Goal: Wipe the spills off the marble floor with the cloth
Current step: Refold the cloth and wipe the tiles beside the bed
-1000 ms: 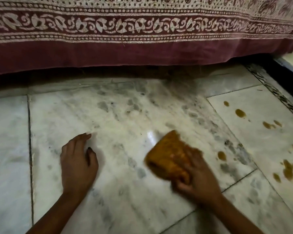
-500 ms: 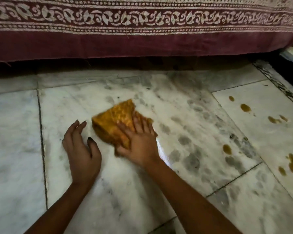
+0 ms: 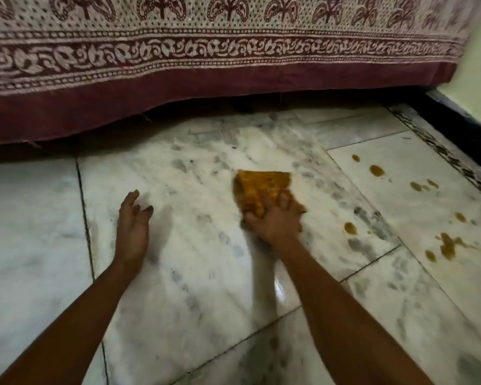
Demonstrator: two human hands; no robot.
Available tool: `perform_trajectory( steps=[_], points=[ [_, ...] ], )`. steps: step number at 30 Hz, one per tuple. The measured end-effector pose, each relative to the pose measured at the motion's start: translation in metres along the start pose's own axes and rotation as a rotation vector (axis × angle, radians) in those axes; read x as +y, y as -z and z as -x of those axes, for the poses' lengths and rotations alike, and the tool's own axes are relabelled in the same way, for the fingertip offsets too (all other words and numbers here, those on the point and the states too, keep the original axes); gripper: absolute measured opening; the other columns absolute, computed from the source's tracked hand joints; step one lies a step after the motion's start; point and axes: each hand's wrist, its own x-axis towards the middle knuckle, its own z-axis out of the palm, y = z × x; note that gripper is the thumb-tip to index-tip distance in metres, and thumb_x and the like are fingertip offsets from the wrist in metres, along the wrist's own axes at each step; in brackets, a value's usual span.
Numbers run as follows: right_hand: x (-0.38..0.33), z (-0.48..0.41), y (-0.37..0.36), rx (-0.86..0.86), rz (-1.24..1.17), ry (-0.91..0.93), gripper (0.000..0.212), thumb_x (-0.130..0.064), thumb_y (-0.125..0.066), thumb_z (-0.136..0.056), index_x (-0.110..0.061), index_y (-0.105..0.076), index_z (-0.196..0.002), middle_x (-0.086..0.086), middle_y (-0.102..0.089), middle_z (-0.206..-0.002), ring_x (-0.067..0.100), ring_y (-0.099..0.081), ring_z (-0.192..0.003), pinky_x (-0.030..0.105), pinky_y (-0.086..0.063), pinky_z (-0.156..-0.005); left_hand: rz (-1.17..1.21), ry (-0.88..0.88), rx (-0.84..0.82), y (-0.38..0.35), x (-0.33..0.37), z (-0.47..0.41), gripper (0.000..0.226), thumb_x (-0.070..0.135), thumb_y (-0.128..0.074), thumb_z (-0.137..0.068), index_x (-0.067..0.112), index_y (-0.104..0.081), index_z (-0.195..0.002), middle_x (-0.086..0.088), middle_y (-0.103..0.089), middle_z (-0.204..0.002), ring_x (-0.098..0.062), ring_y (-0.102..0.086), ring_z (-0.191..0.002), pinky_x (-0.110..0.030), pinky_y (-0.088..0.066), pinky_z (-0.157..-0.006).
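Near field: two bare forearms above the grey-veined marble floor (image 3: 192, 287). Middle, left: left hand (image 3: 132, 232) on the slab, fingers straight and close together, thumb apart, holding nothing; apparently a brace. Middle, centre: right hand (image 3: 275, 220), fingers curled round the bunched orange cloth (image 3: 258, 187), pressing it to the floor. Step in hand, by judgement: a wiping stroke on the central slab. Right of the cloth, apart from it: brown spills (image 3: 350, 228), unwiped, nearest drop on the same slab, the rest scattered over the neighbouring one. Called for next, probably: a rightward sweep under firm pressure, nearest drop first. Far field: patterned maroon bedcover (image 3: 206, 65) hanging just above the floor.
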Motion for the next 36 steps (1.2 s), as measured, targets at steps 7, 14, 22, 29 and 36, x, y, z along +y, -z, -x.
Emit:
perform_trajectory(
  steps=[7, 14, 22, 29, 36],
  points=[
    [-0.009, 0.153, -0.024, -0.096, 0.013, 0.575, 0.075, -0.061, -0.047, -0.064, -0.047, -0.032, -0.137, 0.012, -0.042, -0.144, 0.044, -0.050, -0.116, 0.053, -0.046, -0.087, -0.058, 0.256, -0.140, 0.028, 0.010, -0.003, 0.047, 0.022, -0.051, -0.091, 0.014, -0.043, -0.136, -0.016, -0.044, -0.140, -0.034, -0.041, -0.128, -0.041, -0.035, -0.106],
    [0.093, 0.191, 0.077, -0.417, 0.261, 0.420, 0.031, -0.031, -0.068, -0.075, -0.024, -0.064, -0.105, 0.002, -0.070, -0.097, 0.020, -0.065, -0.087, 0.031, -0.052, -0.078, -0.840, 0.317, -0.855, 0.020, 0.096, 0.042, 0.044, 0.033, -0.047, -0.095, 0.018, -0.040, -0.136, -0.005, -0.041, -0.140, -0.027, -0.046, -0.115, -0.036, -0.036, -0.092],
    [0.158, 0.220, 0.164, -0.534, 0.184, 0.304, 0.074, -0.050, -0.047, -0.093, -0.029, -0.006, -0.151, 0.004, -0.011, -0.158, 0.024, -0.036, -0.133, 0.030, -0.033, -0.104, -1.460, -0.327, -1.157, -0.084, 0.212, 0.118, 0.049, 0.040, -0.042, -0.096, 0.026, -0.033, -0.141, -0.001, -0.038, -0.145, -0.018, -0.044, -0.126, -0.026, -0.033, -0.098],
    [0.159, 0.200, 0.039, -0.254, 0.033, 0.079, 0.093, -0.088, -0.024, -0.067, -0.044, -0.003, -0.147, 0.012, -0.002, -0.158, 0.047, -0.009, -0.140, 0.063, -0.015, -0.107, -1.537, -0.494, -1.069, -0.138, 0.192, 0.143, 0.049, 0.043, -0.040, -0.096, 0.026, -0.031, -0.141, -0.002, -0.039, -0.145, -0.020, -0.044, -0.126, -0.028, -0.033, -0.098],
    [0.146, 0.200, -0.009, 0.019, 0.081, 0.559, 0.063, -0.066, -0.041, -0.065, -0.054, -0.041, -0.126, 0.001, -0.053, -0.130, 0.028, -0.063, -0.092, 0.035, -0.055, -0.065, -0.951, -0.417, -0.657, -0.150, 0.077, 0.150, 0.038, 0.026, -0.046, -0.095, 0.020, -0.047, -0.133, -0.004, -0.048, -0.138, -0.021, -0.046, -0.123, -0.027, -0.035, -0.095]
  ],
)
